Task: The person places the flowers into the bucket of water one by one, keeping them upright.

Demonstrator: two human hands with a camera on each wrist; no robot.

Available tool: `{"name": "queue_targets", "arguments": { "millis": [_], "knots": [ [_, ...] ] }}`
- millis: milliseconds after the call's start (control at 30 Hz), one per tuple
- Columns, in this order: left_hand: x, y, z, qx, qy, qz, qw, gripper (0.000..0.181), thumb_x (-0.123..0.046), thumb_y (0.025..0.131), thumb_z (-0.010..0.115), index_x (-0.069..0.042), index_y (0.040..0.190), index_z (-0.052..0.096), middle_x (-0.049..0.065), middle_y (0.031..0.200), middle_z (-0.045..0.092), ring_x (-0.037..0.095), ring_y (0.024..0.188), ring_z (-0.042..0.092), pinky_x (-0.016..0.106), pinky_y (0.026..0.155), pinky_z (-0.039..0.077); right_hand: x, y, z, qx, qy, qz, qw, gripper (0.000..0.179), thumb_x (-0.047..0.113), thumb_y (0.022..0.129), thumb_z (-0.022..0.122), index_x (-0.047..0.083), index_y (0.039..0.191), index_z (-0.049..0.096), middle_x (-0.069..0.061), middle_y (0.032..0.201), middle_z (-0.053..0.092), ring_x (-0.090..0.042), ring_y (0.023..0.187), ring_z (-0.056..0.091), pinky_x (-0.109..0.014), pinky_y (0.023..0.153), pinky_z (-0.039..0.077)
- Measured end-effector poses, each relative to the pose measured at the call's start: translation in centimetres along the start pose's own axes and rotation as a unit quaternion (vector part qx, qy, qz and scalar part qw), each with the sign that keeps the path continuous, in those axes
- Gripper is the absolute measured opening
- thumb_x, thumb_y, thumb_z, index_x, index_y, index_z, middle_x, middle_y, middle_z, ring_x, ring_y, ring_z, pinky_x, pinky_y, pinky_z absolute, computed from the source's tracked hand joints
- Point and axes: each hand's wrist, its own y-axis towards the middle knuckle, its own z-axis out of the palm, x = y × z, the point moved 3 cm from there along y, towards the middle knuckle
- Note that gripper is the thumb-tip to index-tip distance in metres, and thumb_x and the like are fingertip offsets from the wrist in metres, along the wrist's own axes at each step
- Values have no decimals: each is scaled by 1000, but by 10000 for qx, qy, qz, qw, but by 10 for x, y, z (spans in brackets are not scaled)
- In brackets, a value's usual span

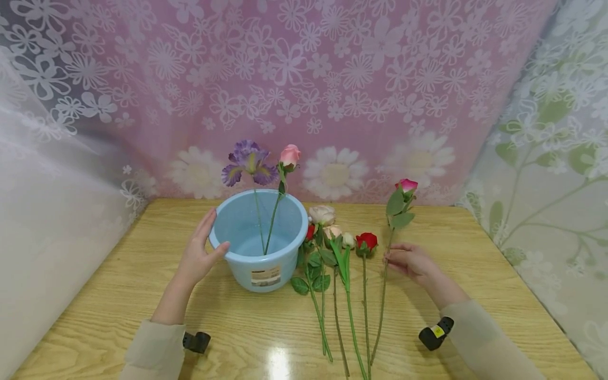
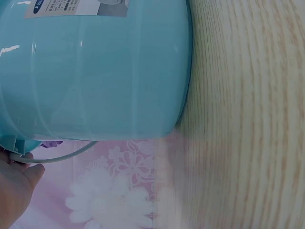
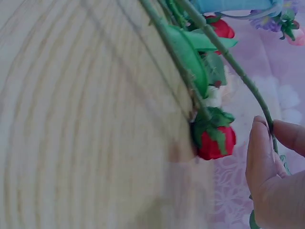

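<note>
A light blue plastic bucket (image 1: 266,272) stands on the table, and a purple iris (image 1: 250,161) and a pink rose (image 1: 290,155) lean upright inside it. My left hand (image 1: 199,250) holds the bucket's left rim, thumb at the front edge; in the left wrist view, that hand (image 2: 16,191) is by the handle's end. My right hand (image 1: 413,264) pinches the stem of a deep pink rose (image 1: 406,186) between thumb and fingers, its bloom pointing away. The right wrist view shows the stem (image 3: 252,90) raised off the table in the fingertips.
Between bucket and right hand lie several flowers, among them a red rose (image 1: 367,241), a pale rose (image 1: 322,215) and a white bud (image 1: 348,240), stems toward me. A patterned pink curtain (image 1: 332,79) hangs behind the wooden table (image 1: 228,343).
</note>
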Motion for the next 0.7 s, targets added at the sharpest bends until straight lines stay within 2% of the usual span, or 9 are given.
{"name": "queue_targets", "arguments": {
  "millis": [267, 400, 700],
  "knots": [
    [0, 0, 0, -10, 14, 18, 10000, 74, -24, 79, 62, 2, 137, 25, 16, 143, 19, 35, 129, 15, 60, 98, 17, 19, -8, 8, 170, 272, -357, 9988, 16, -7, 87, 45, -1, 101, 44, -4, 78, 62, -15, 75, 64, -22, 66, 51],
    [1, 0, 1, -19, 24, -1, 10000, 73, -19, 78, 62, 3, 137, 25, 16, 143, 20, 35, 129, 16, 59, 98, 17, 26, -11, 10, 262, 422, -458, 9977, 17, -8, 87, 45, 6, 89, 54, -5, 78, 62, -16, 76, 64, -23, 67, 51],
    [2, 1, 0, -27, 14, -54, 10000, 73, -20, 78, 61, 3, 137, 25, 16, 143, 19, 35, 129, 16, 57, 99, 17, 41, -20, 20, 340, 550, -586, 9962, 16, -6, 86, 49, 5, 98, 51, -6, 83, 61, -16, 78, 63, -23, 68, 51]
  ]
}}
